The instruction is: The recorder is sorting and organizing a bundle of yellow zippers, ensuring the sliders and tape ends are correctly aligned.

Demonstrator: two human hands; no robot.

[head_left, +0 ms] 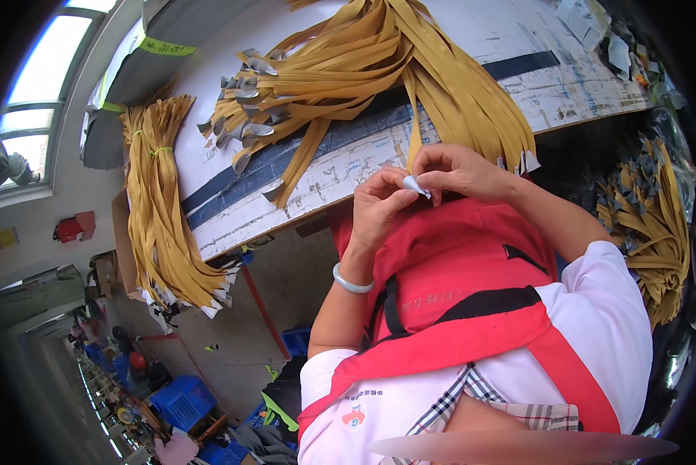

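Note:
My left hand (379, 205), below a pale bracelet, pinches a small grey-white tab (414, 184) at the end of a mustard-yellow flat strap (415, 133). My right hand (462, 172) meets it there, thumb and fingers closed on the same end. Both hands are just off the table's near edge, in front of my red apron (449, 263). Behind them a large bunch of the same straps (317, 81) is spread over the table, many ends carrying curled grey tabs. Further straps (472, 93) run down beside my right hand, with white ends at the edge.
The worn white table (549, 101) has dark blue strips along it. Tied strap bundles (150, 201) hang over its left end. More straps (646, 232) hang at the right, near clear plastic. Blue crates (183, 403) stand on the floor, lower left.

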